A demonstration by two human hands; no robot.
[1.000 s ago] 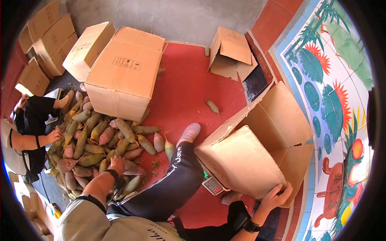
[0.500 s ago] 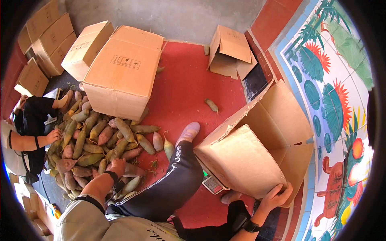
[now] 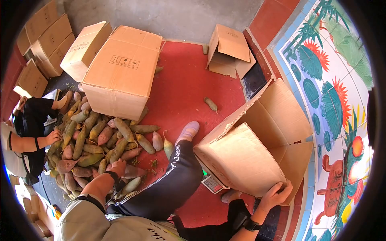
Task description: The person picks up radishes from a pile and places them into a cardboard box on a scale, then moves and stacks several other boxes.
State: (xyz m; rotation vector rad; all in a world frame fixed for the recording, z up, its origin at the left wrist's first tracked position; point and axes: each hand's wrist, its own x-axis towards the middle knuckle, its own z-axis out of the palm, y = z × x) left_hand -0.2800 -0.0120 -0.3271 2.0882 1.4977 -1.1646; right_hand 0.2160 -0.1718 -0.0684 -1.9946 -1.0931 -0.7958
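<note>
A heap of long green and pinkish radishes (image 3: 92, 149) lies on the floor to my left. My left hand (image 3: 118, 167) is on the near right side of this heap, its fingers curled at the end of a green radish (image 3: 118, 150); the palm side is hidden. On my right, a large open cardboard box (image 3: 245, 154) leans with its opening tilted toward the tiled wall. My right hand (image 3: 277, 193) grips the box's lower edge, thumb and fingers around the cardboard. A scale with a keypad (image 3: 212, 184) shows partly beneath the box.
A big closed carton (image 3: 120, 66) stands behind the heap, beside a smaller carton (image 3: 86, 50). Another open box (image 3: 230, 50) lies near the back wall. One loose radish (image 3: 210, 104) rests on the red floor (image 3: 181, 80). At left, a co-worker's hand (image 3: 53, 137) touches the heap.
My left hand stays at the same spot on the heap, and my right hand keeps its grip on the box. The view has shifted very slightly; nothing else visibly moved.
</note>
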